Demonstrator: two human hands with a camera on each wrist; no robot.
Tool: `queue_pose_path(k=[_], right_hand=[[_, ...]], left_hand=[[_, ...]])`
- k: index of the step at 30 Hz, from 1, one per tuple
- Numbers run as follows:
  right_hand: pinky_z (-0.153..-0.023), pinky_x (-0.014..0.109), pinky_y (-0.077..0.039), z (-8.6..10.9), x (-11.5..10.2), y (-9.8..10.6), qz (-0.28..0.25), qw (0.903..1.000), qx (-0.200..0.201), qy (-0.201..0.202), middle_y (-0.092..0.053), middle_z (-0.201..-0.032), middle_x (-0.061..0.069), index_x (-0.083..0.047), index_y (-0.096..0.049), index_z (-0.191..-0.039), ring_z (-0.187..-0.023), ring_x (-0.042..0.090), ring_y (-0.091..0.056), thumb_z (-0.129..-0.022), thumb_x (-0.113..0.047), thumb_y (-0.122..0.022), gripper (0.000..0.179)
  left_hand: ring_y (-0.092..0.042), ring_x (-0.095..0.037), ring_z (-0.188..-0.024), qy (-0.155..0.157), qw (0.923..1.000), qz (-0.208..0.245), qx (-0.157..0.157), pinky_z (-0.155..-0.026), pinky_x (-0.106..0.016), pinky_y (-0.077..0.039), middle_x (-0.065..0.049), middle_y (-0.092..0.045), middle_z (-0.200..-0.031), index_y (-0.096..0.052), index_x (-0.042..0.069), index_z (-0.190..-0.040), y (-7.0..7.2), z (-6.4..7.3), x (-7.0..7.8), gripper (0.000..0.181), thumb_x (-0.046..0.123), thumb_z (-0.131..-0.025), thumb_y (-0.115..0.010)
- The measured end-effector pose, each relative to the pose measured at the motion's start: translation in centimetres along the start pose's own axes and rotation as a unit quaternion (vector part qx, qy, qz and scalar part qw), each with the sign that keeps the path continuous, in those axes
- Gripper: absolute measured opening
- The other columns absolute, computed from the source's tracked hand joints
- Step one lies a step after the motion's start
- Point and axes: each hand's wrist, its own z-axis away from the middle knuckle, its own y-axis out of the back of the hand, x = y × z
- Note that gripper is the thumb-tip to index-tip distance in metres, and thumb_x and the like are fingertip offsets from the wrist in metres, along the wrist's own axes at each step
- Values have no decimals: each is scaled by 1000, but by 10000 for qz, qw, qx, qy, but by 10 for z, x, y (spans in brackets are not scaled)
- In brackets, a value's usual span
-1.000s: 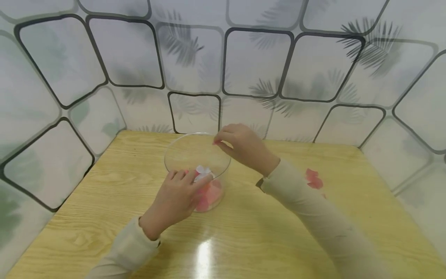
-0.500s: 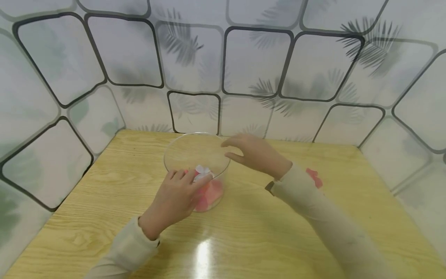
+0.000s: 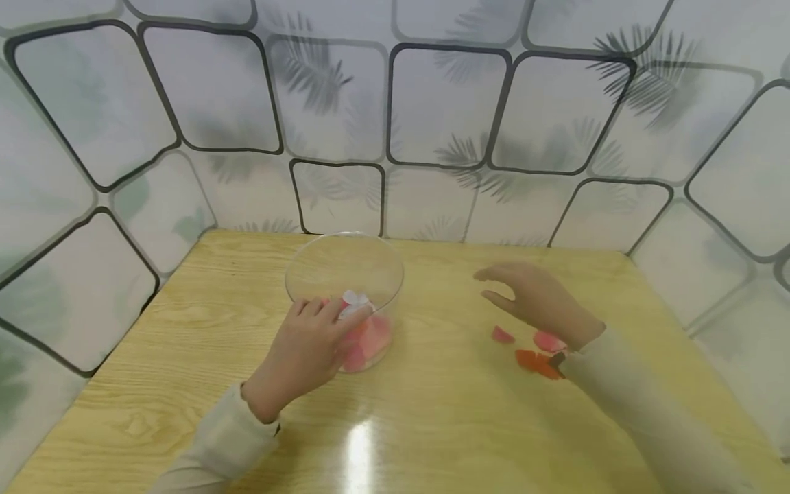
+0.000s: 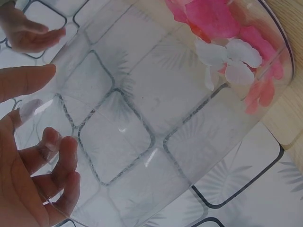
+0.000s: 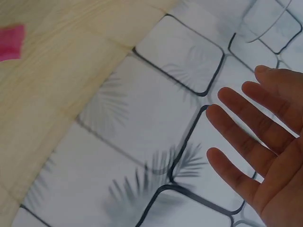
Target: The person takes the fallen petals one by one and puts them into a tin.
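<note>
My left hand (image 3: 305, 353) holds the near rim of a clear round container (image 4: 128, 137). In the left wrist view its fingers (image 4: 68, 156) curl over the rim, with the thumb apart from them. Inside the container lie pink petals (image 3: 376, 336) and white petals (image 4: 239, 56). My right hand (image 3: 537, 298) is over the table to the right, with nothing in it. Its fingers (image 5: 241, 137) are spread and nearly straight in the right wrist view. Below and beside it are pink petals (image 3: 503, 335) and orange petals (image 3: 535, 362), partly hidden by the wrist.
The wooden table (image 3: 432, 425) has a bright reflection near its front. A pale patterned wall covering (image 3: 450, 103) with dark rounded outlines and leaf prints rises behind the table and on both sides.
The pink petal that my right hand pinched over the container is gone from its fingers. That hand has spread and moved right, above the table petals. My left hand stays at the rim.
</note>
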Motion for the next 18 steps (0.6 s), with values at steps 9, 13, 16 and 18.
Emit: queue_pose_path(k=[9,13,16,18], right_hand=[[-76,38,-55,56,36,-47,270,9966,-751,-206,-71,-90,11,0,-68,-93,-84,26,-68,-74,-9,-75,21],[-64,27,-53,69,42,-70,522,9959,-735,58,-65,-76,4,-3,-69,-80,-70,18,-62,-70,-4,-70,10],[-61,25,-51,72,43,-79,468,9954,-826,-151,-61,-74,0,-7,-70,-80,-66,12,-57,-71,-4,-69,10],[-61,25,-51,72,44,-81,424,9952,-828,-301,-60,-72,-1,-9,-70,-81,-65,10,-55,-75,-6,-70,7]], left_hand=[[-58,-27,-70,66,10000,33,-45,-66,-38,-45,-7,-63,-90,-58,25,-119,0,0,-1,57,24,-66,-79],[-58,-27,-70,82,9999,73,-53,-65,-38,-44,-6,-62,-89,-58,26,-119,1,0,0,57,22,-66,-79],[-58,-27,-71,79,9999,84,-59,-65,-38,-44,-6,-62,-89,-58,26,-120,1,0,0,59,23,-65,-79],[-58,-27,-71,83,9999,93,-68,-66,-38,-44,-6,-62,-89,-58,26,-120,1,1,0,60,23,-65,-80]])
